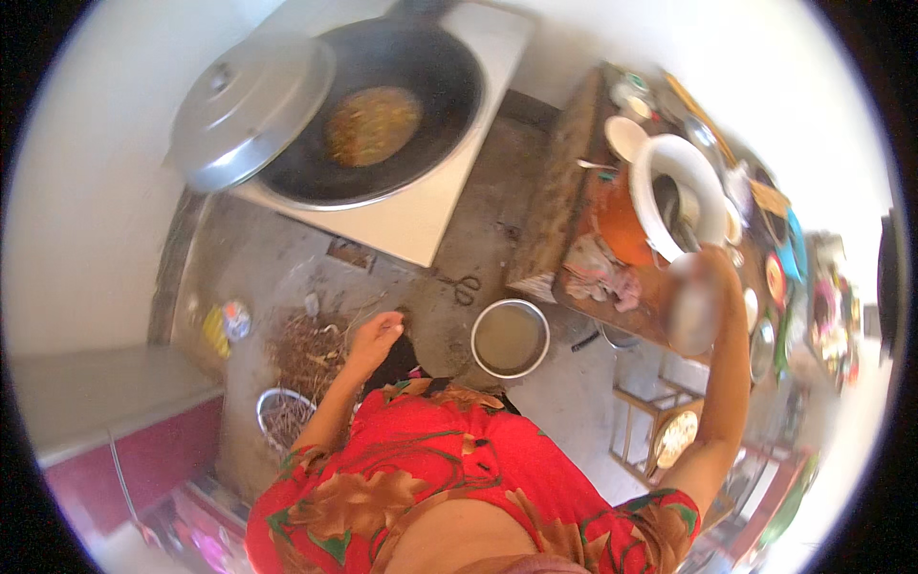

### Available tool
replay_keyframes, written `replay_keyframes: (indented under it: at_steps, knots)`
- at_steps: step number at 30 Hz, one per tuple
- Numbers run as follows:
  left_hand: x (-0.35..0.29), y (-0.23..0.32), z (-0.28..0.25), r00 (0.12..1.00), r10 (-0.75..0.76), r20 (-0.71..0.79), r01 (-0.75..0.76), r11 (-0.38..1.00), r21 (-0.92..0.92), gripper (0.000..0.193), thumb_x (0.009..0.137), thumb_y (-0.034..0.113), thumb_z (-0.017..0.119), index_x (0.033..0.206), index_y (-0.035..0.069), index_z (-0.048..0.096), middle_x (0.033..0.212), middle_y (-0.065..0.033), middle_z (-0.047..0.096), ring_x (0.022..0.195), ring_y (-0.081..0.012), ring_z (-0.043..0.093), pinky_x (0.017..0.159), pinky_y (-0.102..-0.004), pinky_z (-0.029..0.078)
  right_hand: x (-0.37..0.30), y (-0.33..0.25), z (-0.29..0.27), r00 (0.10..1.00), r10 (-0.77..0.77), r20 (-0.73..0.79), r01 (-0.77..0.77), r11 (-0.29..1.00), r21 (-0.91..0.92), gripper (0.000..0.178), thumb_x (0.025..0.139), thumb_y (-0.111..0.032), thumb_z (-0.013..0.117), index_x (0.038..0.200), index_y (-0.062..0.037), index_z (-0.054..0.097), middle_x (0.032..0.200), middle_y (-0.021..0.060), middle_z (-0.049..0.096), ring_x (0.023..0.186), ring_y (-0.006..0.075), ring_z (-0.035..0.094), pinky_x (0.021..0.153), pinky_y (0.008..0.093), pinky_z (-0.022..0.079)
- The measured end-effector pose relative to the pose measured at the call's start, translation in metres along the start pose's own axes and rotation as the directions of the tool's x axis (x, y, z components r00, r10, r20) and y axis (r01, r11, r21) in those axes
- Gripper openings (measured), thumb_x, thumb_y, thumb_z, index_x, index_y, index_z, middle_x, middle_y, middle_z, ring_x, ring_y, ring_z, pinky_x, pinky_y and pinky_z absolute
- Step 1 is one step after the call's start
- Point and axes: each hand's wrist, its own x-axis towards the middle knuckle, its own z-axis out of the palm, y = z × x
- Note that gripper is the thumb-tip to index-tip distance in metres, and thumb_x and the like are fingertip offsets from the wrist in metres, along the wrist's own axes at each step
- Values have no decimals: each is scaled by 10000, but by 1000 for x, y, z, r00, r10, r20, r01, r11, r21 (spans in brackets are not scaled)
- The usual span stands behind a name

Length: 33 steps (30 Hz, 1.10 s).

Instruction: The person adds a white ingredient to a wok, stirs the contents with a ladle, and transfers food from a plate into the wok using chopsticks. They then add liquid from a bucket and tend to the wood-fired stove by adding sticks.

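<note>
Over by the cluttered table on the right, my right hand (712, 266) is closed at the top of a blurred whitish thing (692, 311). Its kind is not clear; it hangs below the hand, beside a white bucket (643, 203) with something dark inside. My left hand (377, 337) is in front of my body with fingers loosely bent and a little apart, and nothing shows in it. At the far left, a large black wok (445, 105) on a white-topped stove holds a reddish-brown, soupy food (373, 124). A domed metal lid (251, 105) leans across the wok's left side.
A basin of murky water (511, 339) stands on the floor, with scissors (466, 290) close by. Dry twigs (304, 349) lie at the left. On the table are an orange container (620, 225), a crumpled cloth (601, 272) and several bowls. A stool (660, 411) stands at the lower right.
</note>
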Motion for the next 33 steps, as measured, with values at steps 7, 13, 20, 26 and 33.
replay_keyframes:
  at_steps: [7,13,20,26,33]
  knots:
    - [-12,15,-5,997,42,-62,-38,997,63,298,835,183,581,1092,32,564,981,-80,622,881,-154,581,796,-282,451,-51,-53,32,995,82,-52,-31,778,628,138,725,-18,507,853,-3,458,637,92,497,431,104,443,308,200,342]
    - [-5,9,1,997,68,-42,-63,993,102,322,838,221,569,1096,28,557,1012,-105,621,917,-183,591,816,-300,452,-75,-24,1,983,63,175,-185,426,885,262,748,-14,465,961,130,415,735,134,502,490,100,444,339,194,365]
    - [2,19,8,997,80,5,-80,988,135,342,832,234,573,1095,17,551,1038,-122,617,938,-201,597,817,-308,457,-113,-6,-13,978,-100,184,-161,199,967,377,782,-11,428,1109,148,330,881,192,451,539,119,434,360,219,389]
    - [5,11,11,999,46,20,-48,995,88,344,825,226,579,1092,12,551,1023,-123,615,906,-191,595,776,-313,470,-148,-26,-18,962,-248,111,-90,93,992,351,811,-2,417,1099,140,276,931,202,392,586,148,438,390,248,401]
    - [6,10,13,997,77,11,-78,994,82,333,821,210,585,1079,3,553,1000,-123,616,889,-194,594,771,-314,469,-151,-39,-20,939,-343,13,7,57,998,605,818,57,422,1362,-42,177,960,186,375,570,133,439,369,213,382]
